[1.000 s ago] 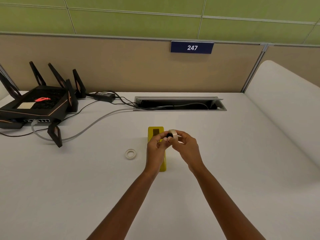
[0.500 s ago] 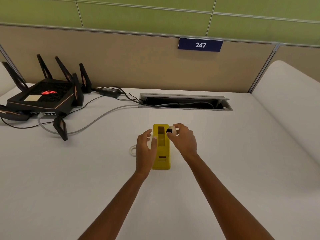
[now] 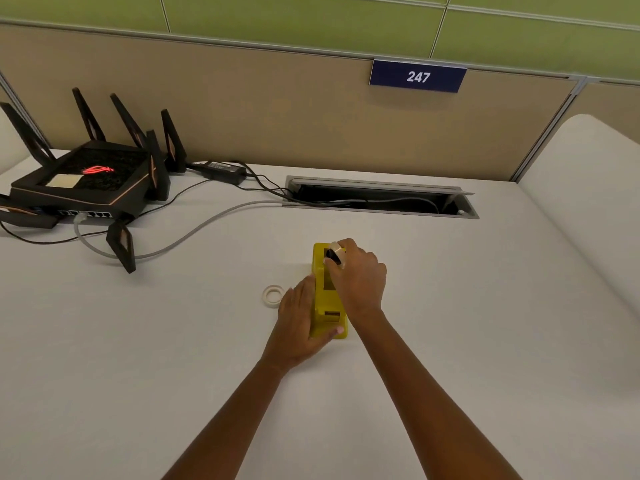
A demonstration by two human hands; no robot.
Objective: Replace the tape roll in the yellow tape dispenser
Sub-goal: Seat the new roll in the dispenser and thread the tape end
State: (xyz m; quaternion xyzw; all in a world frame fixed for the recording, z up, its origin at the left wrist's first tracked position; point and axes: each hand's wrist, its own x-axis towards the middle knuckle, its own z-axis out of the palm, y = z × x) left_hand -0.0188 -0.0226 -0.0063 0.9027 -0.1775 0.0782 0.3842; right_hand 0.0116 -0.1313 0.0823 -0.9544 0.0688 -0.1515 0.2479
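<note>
Fingers of the left hand [image 3: 298, 323] lie flat along the left flank of the yellow tape dispenser [image 3: 328, 299], thumb curled round its near end, bracing it on the white desk [image 3: 173, 375]. Just left of those fingertips sits a spare tape ring [image 3: 273, 295], flat and untouched. To their right, the right hand [image 3: 360, 282] pinches a tape roll [image 3: 336, 255] with a black hub between thumb and fingertips, right over the dispenser's far open slot.
</note>
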